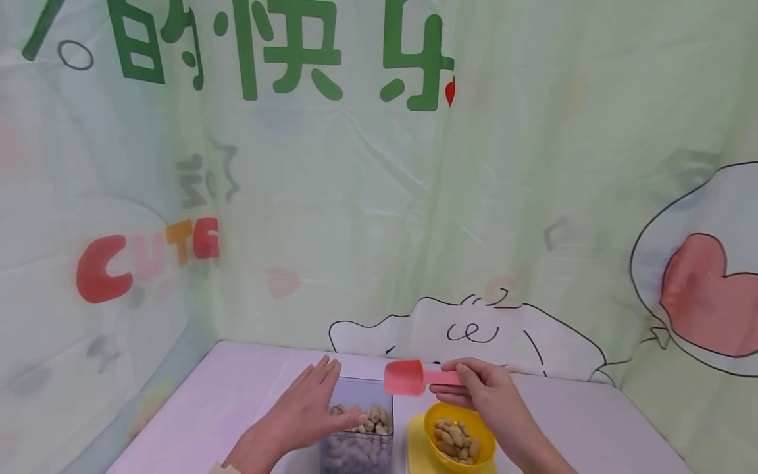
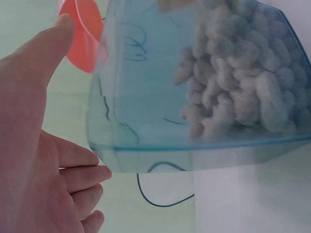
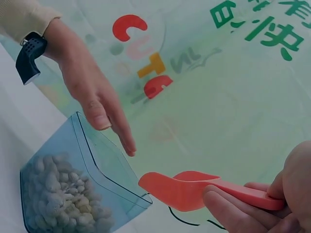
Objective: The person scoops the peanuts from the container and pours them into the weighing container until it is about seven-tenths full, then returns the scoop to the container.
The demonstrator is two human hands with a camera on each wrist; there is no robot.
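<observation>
My right hand holds a red plastic scoop by its handle, level above the table. The right wrist view shows the bowl of the scoop near the rim of a clear bluish container, with nothing visible in it. Peanuts in shells fill the lower part of that container. At the container's left side is my left hand, fingers straight and thumb reaching across above the opening; whether it touches the rim I cannot tell. Below my right hand, a yellow bowl contains more peanuts.
Under the yellow bowl lies a yellow mat. A pale tabletop carries everything. Behind and to the sides hangs a printed curtain with letters and cartoon drawings. A dark band circles the left wrist.
</observation>
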